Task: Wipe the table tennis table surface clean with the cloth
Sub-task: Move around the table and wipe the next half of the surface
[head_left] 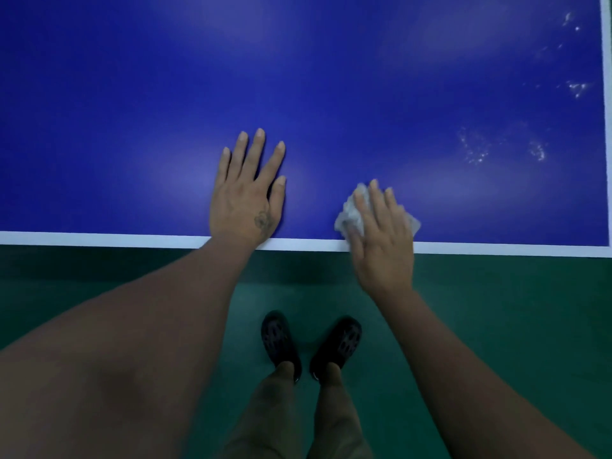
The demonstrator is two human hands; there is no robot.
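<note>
The blue table tennis table (165, 94) fills the upper part of the head view, with a white line along its near edge. My left hand (248, 197) lies flat on the blue surface near that edge, fingers apart, holding nothing. My right hand (384, 240) presses a crumpled white cloth (352, 212) onto the table at the near edge; the cloth shows on both sides of the hand. White smears and specks (477, 149) mark the surface to the right of the cloth.
More white specks (578, 87) lie near the table's right edge, which has a white line (606, 111). Below the table is a green floor (496, 326). My feet in dark shoes (311, 346) stand just short of the near edge.
</note>
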